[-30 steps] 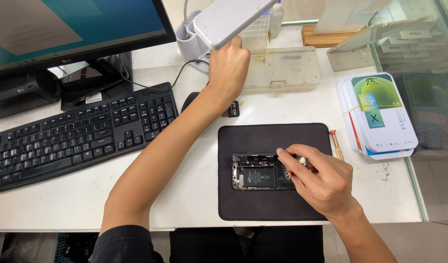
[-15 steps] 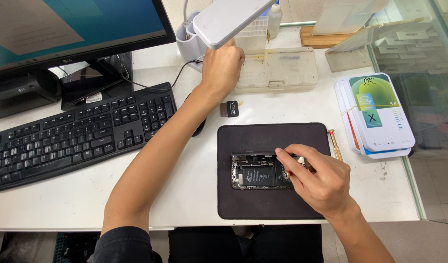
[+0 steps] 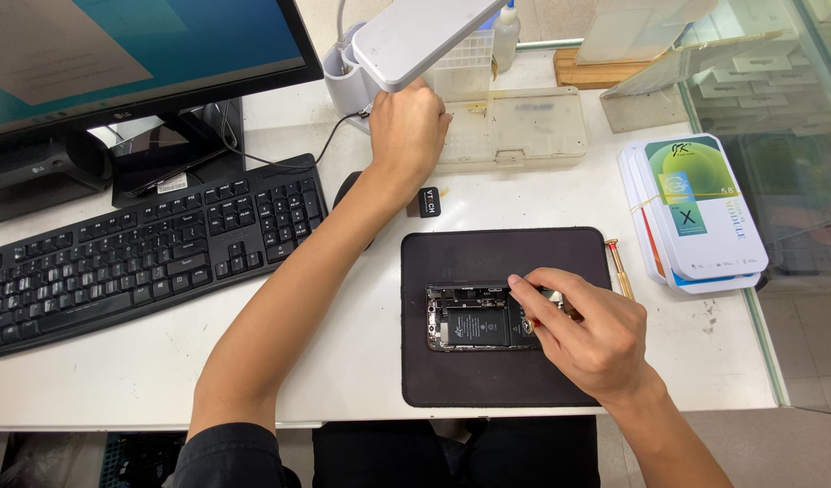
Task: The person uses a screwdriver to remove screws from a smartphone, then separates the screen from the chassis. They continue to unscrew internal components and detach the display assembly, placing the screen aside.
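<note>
Opened phone (image 3: 474, 318) lies on dark mat (image 3: 488, 262) near tabletop (image 3: 117, 380) front edge, right of centre. Right hand (image 3: 582, 330) rests on phone's right end, fingers pinched on small tool w/ red bit. Left hand (image 3: 406, 131) reaches to back edge, curled by clear parts box (image 3: 524, 126) under white lamp head (image 3: 420, 36); can't tell if it grips anything.

An opened phone (image 3: 474, 318) lies on the mat (image 3: 488, 380) before you, under your right hand (image 3: 589, 336). The keyboard (image 3: 153, 244) sits left of the mat, boxes (image 3: 700, 212) right. Behind, your left hand (image 3: 406, 136) reaches the parts tray (image 3: 524, 126)
</note>
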